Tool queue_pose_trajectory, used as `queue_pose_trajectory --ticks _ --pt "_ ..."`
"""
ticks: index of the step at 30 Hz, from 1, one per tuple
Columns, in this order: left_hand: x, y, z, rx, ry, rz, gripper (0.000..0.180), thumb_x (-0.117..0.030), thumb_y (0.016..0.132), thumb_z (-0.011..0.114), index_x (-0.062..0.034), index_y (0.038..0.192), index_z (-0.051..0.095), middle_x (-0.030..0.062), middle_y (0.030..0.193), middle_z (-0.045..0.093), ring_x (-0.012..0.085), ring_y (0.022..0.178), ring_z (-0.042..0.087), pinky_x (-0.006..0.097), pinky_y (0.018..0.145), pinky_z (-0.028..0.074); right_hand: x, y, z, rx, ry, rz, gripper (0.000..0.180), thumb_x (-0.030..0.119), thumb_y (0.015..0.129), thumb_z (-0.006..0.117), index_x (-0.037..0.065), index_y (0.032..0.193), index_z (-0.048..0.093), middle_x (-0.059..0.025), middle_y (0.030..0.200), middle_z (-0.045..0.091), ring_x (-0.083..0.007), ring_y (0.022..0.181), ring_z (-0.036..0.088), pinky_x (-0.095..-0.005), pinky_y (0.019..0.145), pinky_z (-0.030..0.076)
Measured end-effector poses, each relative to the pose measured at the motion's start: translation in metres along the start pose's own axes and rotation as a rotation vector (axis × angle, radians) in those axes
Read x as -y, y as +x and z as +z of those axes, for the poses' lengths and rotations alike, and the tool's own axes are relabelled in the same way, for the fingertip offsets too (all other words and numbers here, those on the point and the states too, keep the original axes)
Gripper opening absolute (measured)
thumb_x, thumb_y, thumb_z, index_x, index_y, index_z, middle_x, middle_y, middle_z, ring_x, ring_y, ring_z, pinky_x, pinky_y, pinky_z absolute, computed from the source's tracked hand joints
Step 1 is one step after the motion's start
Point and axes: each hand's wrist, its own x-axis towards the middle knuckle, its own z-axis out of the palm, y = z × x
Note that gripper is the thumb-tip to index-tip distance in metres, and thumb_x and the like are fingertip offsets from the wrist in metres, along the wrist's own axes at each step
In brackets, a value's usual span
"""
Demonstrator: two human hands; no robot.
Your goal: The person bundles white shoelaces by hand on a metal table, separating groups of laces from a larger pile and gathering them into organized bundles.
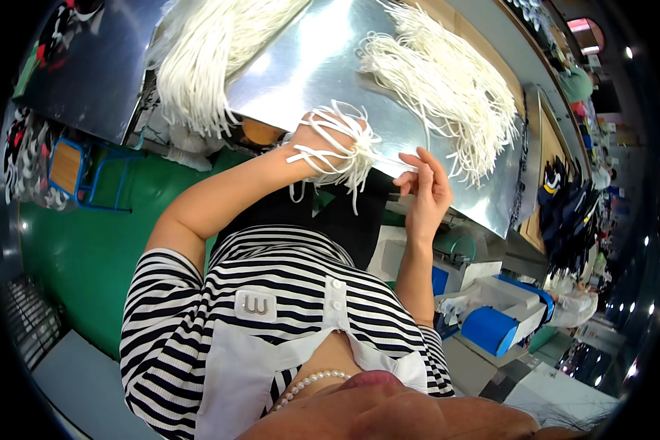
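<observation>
We see only a few such things. A small rectangular pale grey label (255, 305) is sewn on the chest of the striped top, in the lower middle of the view. At lower right, near the floor, stands a white box-like package (507, 299) with bright blue panels and a blue strap. We make out no signs or screens clearly; the far right is too small and blurred to tell.

One head-worn fisheye view looks steeply down past the wearer's striped chest, close to both forearms, and out over the metal-topped bench (323, 66). Straight edges bend toward the dark rim, where floor and neighbouring workstations show.
</observation>
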Motion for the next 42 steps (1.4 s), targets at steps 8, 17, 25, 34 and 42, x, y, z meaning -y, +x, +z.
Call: queue_pose_trajectory --ticks 8,17,25,34,42 --pt "0.012 -0.005 0.011 -0.108 -0.078 -0.004 0.022 -0.029 0.084 0.060 -0.0077 0.090 0.056 0.0115 0.067 0.059 0.0306 0.060 0.061 0.041 0.054 0.047 -0.002 -0.004 0.002 0.014 -0.438 -0.191 0.027 0.004 0.096 0.048 -0.005 0.121 0.056 -0.0135 0.093 0.068 -0.0112 0.064 0.060 -0.0201 0.052 0.043" --pt "0.016 -0.009 0.021 -0.127 -0.422 0.003 0.022 -0.024 0.086 0.058 -0.0034 0.090 0.054 0.0144 0.074 0.060 0.0310 0.068 0.060 0.039 0.062 0.046 0.003 0.001 0.005 -0.037 0.175 0.020 0.019 0.003 0.093 0.054 -0.005 0.110 0.058 -0.0105 0.080 0.065 -0.0080 0.061 0.053 -0.0191 0.053 0.039" --pt "0.055 -0.002 0.046 -0.139 -1.034 -0.160 0.019 -0.006 0.086 0.058 0.0009 0.103 0.061 0.0115 0.094 0.065 0.0185 0.078 0.062 0.030 0.068 0.051 0.016 0.007 0.006 0.253 0.647 0.377 0.022 0.008 0.092 0.057 0.001 0.113 0.057 -0.0092 0.089 0.064 -0.0048 0.058 0.042 -0.0171 0.048 0.031" --pt "0.026 0.009 0.029 -0.083 -1.769 -0.611 0.024 -0.024 0.095 0.054 -0.0045 0.109 0.059 0.0079 0.099 0.064 0.0188 0.086 0.065 0.033 0.072 0.056 0.008 -0.013 0.029 0.353 -0.084 0.239 0.011 0.011 0.089 0.061 0.000 0.089 0.064 0.0067 0.058 0.048 -0.0007 0.054 0.040 -0.0191 0.049 0.031" --pt "0.011 -0.005 0.011 -0.063 -1.909 -0.464 0.031 -0.029 0.096 0.051 -0.0028 0.113 0.057 0.0101 0.104 0.064 0.0192 0.092 0.065 0.033 0.078 0.056 0.003 -0.025 0.051 0.286 -0.124 -0.119 0.028 0.007 0.087 0.063 0.005 0.115 0.061 -0.0031 0.081 0.061 -0.0070 0.057 0.047 -0.0222 0.054 0.042"
